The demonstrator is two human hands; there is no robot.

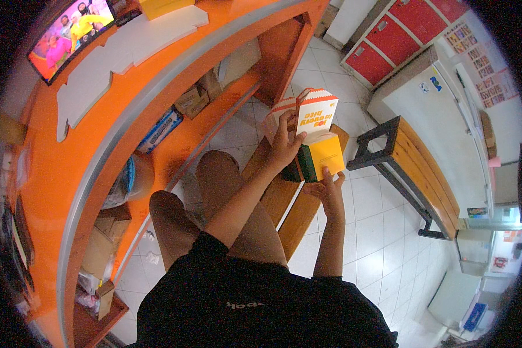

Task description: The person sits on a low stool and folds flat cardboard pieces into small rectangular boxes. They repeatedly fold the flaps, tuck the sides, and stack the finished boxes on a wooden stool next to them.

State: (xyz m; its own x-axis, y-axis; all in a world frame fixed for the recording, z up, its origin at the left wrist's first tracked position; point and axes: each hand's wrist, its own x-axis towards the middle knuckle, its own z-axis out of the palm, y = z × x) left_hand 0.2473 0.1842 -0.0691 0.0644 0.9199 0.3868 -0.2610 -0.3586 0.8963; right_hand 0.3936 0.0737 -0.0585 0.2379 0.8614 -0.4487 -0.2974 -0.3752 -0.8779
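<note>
My left hand [285, 141] is closed round the left side of a folding paper food carton [325, 153], its thumb lying over the front. The carton has a white panel with a red zigzag top edge, a yellow panel below it and a dark green side. At the carton's lower right edge, my right hand [329, 188] pinches the yellow panel with the thumb on top; the fingers beneath are partly hidden. More white card with red zigzag edges [279, 110] shows behind my left hand, and I cannot tell how many pieces it is. Below the carton is a slatted wooden bench [296, 229].
An orange counter [130, 110] curves along my left, with cardboard boxes [192, 101] and a bucket [140, 174] on its shelf. On the counter top stands a lit screen [69, 35]. Another wooden bench [426, 174] with a black frame is at right, before a white cabinet [409, 87] and red lockers [391, 40].
</note>
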